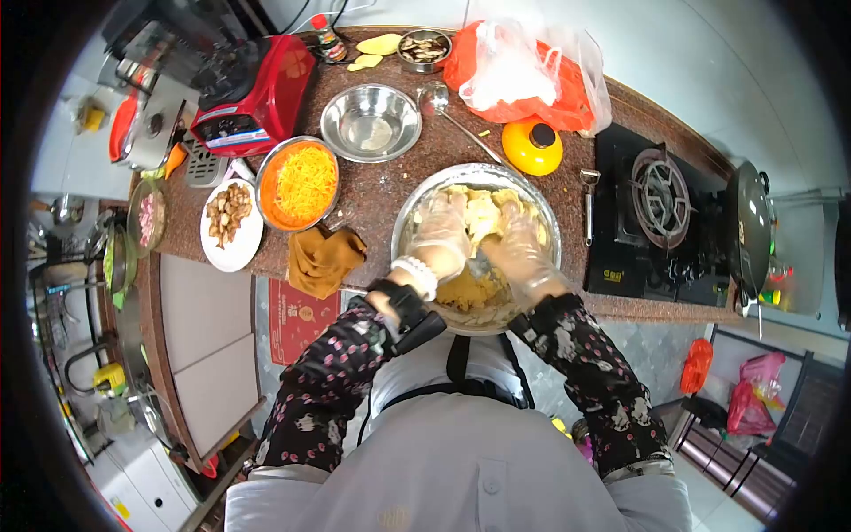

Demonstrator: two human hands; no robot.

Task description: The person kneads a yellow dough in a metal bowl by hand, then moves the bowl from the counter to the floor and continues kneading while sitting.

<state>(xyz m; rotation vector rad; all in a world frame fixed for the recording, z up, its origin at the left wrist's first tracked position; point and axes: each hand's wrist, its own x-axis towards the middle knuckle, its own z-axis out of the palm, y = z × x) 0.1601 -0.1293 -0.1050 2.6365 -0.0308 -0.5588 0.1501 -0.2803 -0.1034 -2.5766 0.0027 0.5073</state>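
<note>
A wide metal bowl [551, 213] stands at the counter's front edge, straight ahead of me. It holds pale yellow dough [481, 215], with looser, darker yellow crumbly dough in its lower part. My left hand [441, 235], in a clear plastic glove, grips dough on the left side of the bowl. Across from it, my right hand [521, 246], gloved the same way, has its fingers curled into the dough on the right. The fingertips of both hands are partly buried. White beads and a black band circle my left wrist.
Left of the bowl are an empty metal basin [371, 124], a bowl of orange shreds [304, 182], a white plate [232, 253] of brown pieces and a brown cloth [324, 260]. Behind lie a ladle [434, 99], a yellow lid [532, 149] and bags [523, 75]. A gas stove [660, 208] stands right.
</note>
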